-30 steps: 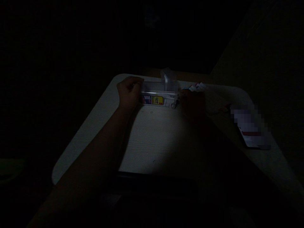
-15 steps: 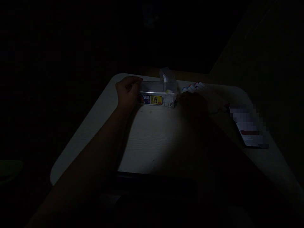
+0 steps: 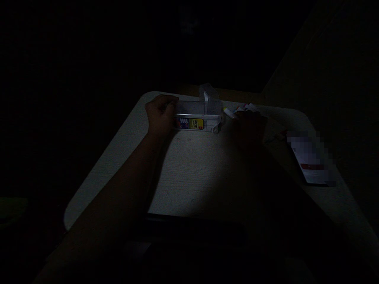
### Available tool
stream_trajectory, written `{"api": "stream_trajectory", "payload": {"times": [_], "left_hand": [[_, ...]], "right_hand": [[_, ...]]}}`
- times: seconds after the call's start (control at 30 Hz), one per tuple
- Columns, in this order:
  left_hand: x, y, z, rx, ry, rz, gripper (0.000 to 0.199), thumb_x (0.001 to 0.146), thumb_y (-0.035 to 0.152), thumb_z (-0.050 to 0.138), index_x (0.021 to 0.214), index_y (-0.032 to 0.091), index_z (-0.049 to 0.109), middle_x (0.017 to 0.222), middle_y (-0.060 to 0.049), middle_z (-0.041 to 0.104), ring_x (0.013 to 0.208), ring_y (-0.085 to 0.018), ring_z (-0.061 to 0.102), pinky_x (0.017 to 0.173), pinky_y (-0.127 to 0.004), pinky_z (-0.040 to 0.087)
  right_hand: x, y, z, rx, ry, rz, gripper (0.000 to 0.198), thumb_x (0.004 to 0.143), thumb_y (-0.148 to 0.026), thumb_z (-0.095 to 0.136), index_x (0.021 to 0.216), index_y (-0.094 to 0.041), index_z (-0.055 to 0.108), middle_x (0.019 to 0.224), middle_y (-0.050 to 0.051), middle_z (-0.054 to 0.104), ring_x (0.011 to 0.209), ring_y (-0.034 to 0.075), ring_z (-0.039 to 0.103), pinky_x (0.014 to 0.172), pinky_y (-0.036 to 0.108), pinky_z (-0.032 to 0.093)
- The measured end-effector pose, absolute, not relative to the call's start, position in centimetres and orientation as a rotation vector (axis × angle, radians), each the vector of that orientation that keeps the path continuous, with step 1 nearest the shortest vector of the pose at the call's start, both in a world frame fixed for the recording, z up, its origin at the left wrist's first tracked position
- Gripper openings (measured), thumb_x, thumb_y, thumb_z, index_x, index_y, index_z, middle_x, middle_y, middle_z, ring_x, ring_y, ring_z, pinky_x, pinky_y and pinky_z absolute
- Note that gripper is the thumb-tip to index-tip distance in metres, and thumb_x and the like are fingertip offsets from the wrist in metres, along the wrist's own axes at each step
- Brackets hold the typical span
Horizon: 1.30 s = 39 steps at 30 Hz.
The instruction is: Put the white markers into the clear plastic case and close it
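Note:
A clear plastic case (image 3: 189,107) with a yellow and blue label lies on the white table, its clear end flap raised at the right. My left hand (image 3: 160,116) is closed around the left end of this case. Just right of the case, my right hand (image 3: 250,128) is in deep shadow. A white marker with a yellow end (image 3: 229,113) sticks out from its fingers toward the case. Behind that hand lie several white markers (image 3: 250,107) with coloured ends, partly hidden by it.
A phone (image 3: 310,165) with a lit, partly blurred screen rests on the right side of the white table (image 3: 183,173). Along the near table edge runs a dark bar (image 3: 195,228). Something green (image 3: 13,207) shows at the far left. The surroundings are very dark.
My right hand has shifted a little to the right, away from the case. The yellow-ended marker now shows at its fingers. My left hand and the case have hardly moved.

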State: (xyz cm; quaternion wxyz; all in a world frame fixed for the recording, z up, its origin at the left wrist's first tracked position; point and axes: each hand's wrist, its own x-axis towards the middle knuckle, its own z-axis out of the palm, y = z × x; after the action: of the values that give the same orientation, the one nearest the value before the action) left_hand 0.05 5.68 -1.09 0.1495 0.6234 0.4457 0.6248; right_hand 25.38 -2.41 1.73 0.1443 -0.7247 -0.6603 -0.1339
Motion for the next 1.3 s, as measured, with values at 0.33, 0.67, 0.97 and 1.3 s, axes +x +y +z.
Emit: {"api": "stream_trajectory", "payload": {"times": [0.33, 0.67, 0.97, 1.3], "left_hand": [[-0.1, 5.6, -1.1, 1.837, 1.294, 1.769, 0.017, 0.081, 0.027, 0.056, 0.084, 0.021, 0.072, 0.090, -0.003, 0.074, 0.091, -0.019, 0.069, 0.085, -0.034, 0.052], [-0.1, 5.9, -1.2, 1.803, 1.265, 1.805, 0.017, 0.078, 0.028, 0.058, 0.081, 0.020, 0.073, 0.085, -0.001, 0.074, 0.086, -0.017, 0.068, 0.081, -0.033, 0.052], [0.2, 5.4, -0.8, 1.778, 1.250, 1.821, 0.016, 0.076, 0.022, 0.056, 0.076, 0.020, 0.072, 0.086, -0.004, 0.074, 0.087, -0.019, 0.069, 0.081, -0.032, 0.053], [0.1, 5.6, -1.1, 1.780, 1.260, 1.795, 0.019, 0.082, 0.028, 0.054, 0.080, 0.020, 0.071, 0.089, -0.005, 0.073, 0.090, -0.019, 0.069, 0.084, -0.033, 0.053]], "right_hand": [[25.7, -2.1, 1.5, -2.187, -1.914, -0.349, 0.044, 0.090, -0.014, 0.038, 0.123, -0.016, 0.066, 0.124, 0.018, 0.058, 0.112, 0.033, 0.052, 0.094, 0.051, 0.040], [24.0, -1.8, 0.8, -1.547, -2.240, -0.200, 0.046, 0.093, -0.016, 0.032, 0.129, -0.012, 0.060, 0.128, 0.015, 0.058, 0.120, 0.025, 0.050, 0.107, 0.040, 0.040], [23.4, -1.4, 0.2, -1.561, -2.276, -0.139, 0.038, 0.093, -0.018, 0.039, 0.124, -0.012, 0.060, 0.132, 0.015, 0.053, 0.118, 0.025, 0.047, 0.112, 0.040, 0.037], [24.0, -0.9, -0.5, -1.415, -2.142, -0.010, 0.035, 0.085, -0.018, 0.046, 0.118, -0.012, 0.059, 0.120, 0.015, 0.055, 0.111, 0.021, 0.049, 0.103, 0.034, 0.042]]}}
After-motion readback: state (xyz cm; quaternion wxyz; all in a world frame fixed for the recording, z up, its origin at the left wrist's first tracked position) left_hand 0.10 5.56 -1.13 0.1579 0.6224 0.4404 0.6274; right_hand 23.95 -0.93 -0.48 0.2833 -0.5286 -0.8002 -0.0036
